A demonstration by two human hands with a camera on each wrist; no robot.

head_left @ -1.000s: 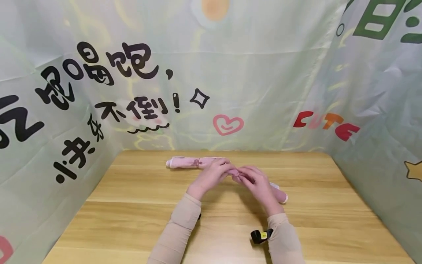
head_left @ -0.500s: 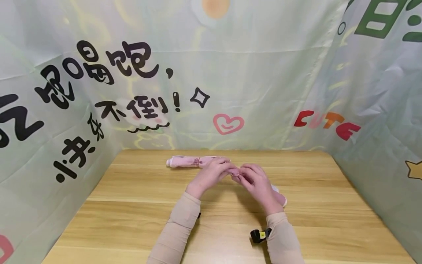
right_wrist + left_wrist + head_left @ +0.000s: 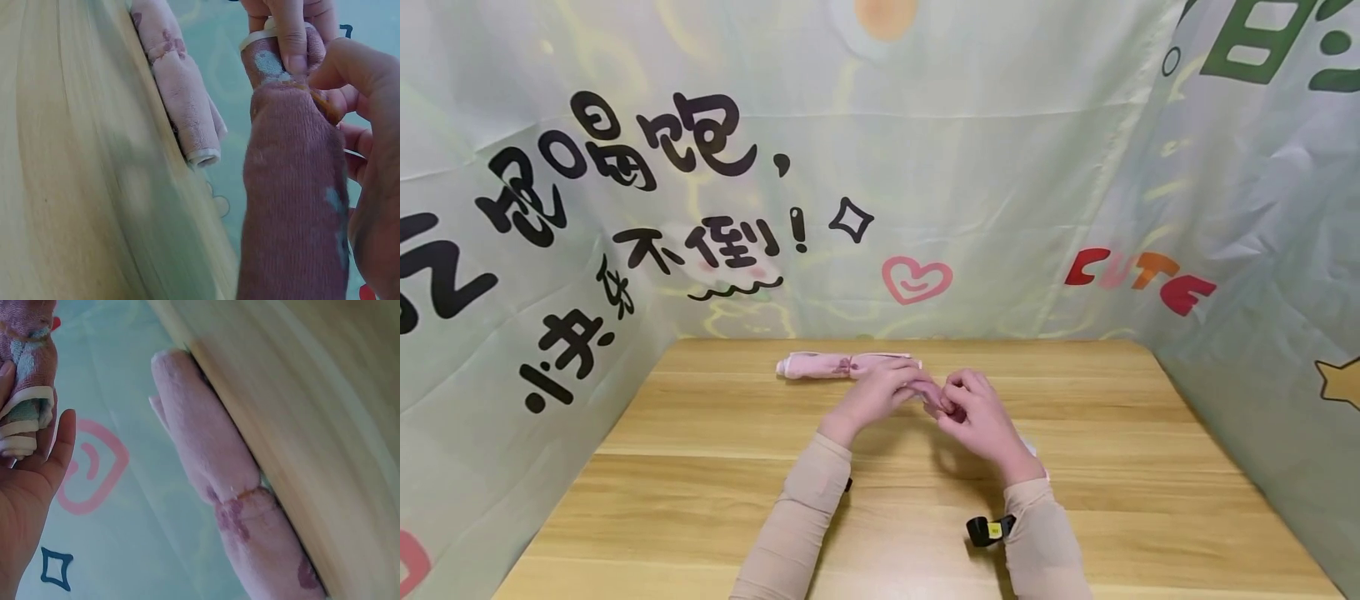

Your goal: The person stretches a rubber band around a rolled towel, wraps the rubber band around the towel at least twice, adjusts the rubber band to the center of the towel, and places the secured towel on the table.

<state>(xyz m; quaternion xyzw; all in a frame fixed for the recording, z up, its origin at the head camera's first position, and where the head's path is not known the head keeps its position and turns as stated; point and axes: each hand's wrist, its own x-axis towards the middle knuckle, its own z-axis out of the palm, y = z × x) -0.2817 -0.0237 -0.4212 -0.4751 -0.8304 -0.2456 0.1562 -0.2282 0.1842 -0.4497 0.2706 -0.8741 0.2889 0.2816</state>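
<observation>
A dusky pink rolled towel (image 3: 294, 187) with pale blue patches and white edging is held up between the hands. My left hand (image 3: 872, 396) grips one end of it, the thumb lying along the roll. Around the towel sits a thin orange-brown elastic band (image 3: 326, 107), stretched away from the cloth on one side. My right hand (image 3: 988, 425) pinches that band, its fingertips close to the left thumb. In the head view, the right hand and wrist hide most of the towel's far end. The left wrist view shows white-edged layers at the held end of the roll.
A second, lighter pink rolled towel (image 3: 816, 366), cinched at its middle, lies on the wooden table (image 3: 700, 500) near the back edge, behind the left hand. Printed cloth walls (image 3: 1000, 183) enclose the back and sides. A black wrist camera (image 3: 988, 531) sticks out beside the right sleeve.
The right hand has turned and dipped slightly, with its fingers curled in further. The held towel has tilted, and its right end has gone mostly behind the right wrist.
</observation>
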